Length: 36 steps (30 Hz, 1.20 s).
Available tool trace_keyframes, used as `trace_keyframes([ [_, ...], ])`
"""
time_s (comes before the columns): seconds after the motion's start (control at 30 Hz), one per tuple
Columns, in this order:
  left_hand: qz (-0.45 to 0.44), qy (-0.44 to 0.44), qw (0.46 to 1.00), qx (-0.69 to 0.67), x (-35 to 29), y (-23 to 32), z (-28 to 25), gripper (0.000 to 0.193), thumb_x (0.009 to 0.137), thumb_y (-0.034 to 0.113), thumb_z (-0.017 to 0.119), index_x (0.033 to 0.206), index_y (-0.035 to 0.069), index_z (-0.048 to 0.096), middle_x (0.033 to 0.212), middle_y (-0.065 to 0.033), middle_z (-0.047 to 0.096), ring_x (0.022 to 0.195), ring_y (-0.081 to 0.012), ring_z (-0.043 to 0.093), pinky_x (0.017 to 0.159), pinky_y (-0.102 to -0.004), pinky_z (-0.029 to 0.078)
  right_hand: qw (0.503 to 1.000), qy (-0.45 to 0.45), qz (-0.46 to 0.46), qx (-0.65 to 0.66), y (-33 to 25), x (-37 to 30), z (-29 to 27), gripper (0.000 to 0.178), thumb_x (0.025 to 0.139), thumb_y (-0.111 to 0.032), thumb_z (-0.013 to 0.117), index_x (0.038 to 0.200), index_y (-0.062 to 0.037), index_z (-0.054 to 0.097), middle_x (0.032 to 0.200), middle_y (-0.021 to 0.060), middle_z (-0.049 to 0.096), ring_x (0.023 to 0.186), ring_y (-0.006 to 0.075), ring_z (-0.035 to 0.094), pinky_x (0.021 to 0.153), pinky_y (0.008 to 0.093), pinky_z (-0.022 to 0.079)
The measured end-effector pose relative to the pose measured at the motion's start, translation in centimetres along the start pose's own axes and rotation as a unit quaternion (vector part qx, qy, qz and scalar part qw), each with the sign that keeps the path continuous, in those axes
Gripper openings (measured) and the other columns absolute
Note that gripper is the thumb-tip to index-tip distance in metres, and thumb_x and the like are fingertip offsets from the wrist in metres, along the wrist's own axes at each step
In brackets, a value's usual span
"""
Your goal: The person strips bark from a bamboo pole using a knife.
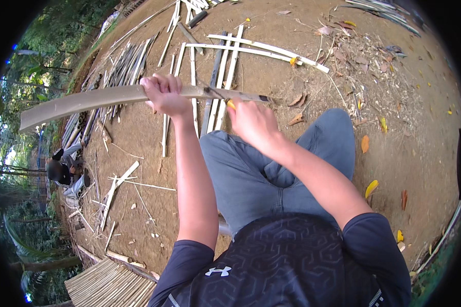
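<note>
The left hand (164, 94) has its fingers wrapped around a long bamboo slat (87, 100), held level across the upper left of the frame, its far end reaching toward the left rim. The right hand (253, 123), at centre, has its fingers closed on a yellow-handled knife (232, 105), set against the slat's right end near the dark tip. Below lie the person's grey-trousered knees. Split bamboo strips (225, 66) are scattered on the dirt ground (410, 143) at upper centre. Another person (64, 171) crouches at the left edge.

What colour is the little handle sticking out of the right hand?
Yellow: the handle peeks above the right hand, seen in the head view.
</note>
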State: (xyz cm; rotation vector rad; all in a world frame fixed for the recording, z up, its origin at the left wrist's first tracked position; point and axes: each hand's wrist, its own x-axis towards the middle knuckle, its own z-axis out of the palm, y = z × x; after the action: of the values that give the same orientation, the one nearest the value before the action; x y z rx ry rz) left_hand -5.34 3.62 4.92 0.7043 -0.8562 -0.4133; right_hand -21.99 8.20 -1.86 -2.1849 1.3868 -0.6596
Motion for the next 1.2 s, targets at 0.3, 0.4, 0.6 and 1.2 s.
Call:
trace_keyframes([
  [0.3,0.001,-0.031,1.000,-0.002,0.1,-0.2,2.2,0.038,0.104,0.034,0.033,0.071,0.016,0.028,0.060,0.0035,0.023,0.046,-0.0076,0.022,0.044,-0.0264,0.019,0.999,-0.025,0.041,-0.005,3.5,2.1,0.9,0.026,0.101,-0.021,0.051,0.099,0.0018,0.064,0.066,0.0126,0.064,0.050,0.0213,0.062,0.043,0.0345,0.052],
  [0.4,0.004,-0.048,0.999,0.010,-0.3,-0.1,2.1,0.040,0.104,0.036,0.034,0.070,0.016,0.028,0.060,0.0038,0.024,0.046,-0.0079,0.021,0.043,-0.0263,0.020,0.996,-0.057,0.071,0.020,4.0,2.4,0.5,0.025,0.102,-0.020,0.049,0.100,0.0011,0.064,0.067,0.0097,0.062,0.048,0.0167,0.058,0.039,0.0304,0.047],
  [0.6,0.004,-0.059,0.998,0.005,-0.4,-0.4,3.1,0.041,0.104,0.035,0.033,0.069,0.016,0.026,0.060,0.0032,0.023,0.045,-0.0075,0.020,0.043,-0.0259,0.019,0.995,-0.034,0.093,-0.010,7.4,1.7,2.0,0.028,0.100,-0.023,0.052,0.102,0.0022,0.064,0.070,0.0165,0.067,0.061,0.0299,0.069,0.052,0.0428,0.054],
  [1.2,0.023,-0.092,0.995,0.015,-0.6,-0.5,2.8,0.038,0.103,0.033,0.036,0.071,0.016,0.026,0.059,0.0032,0.024,0.045,-0.0073,0.022,0.043,-0.0256,0.021,0.999,0.016,0.038,0.021,3.6,0.5,-0.6,0.027,0.100,-0.019,0.052,0.098,0.0050,0.064,0.065,0.0159,0.064,0.054,0.0249,0.065,0.045,0.0374,0.051],
])
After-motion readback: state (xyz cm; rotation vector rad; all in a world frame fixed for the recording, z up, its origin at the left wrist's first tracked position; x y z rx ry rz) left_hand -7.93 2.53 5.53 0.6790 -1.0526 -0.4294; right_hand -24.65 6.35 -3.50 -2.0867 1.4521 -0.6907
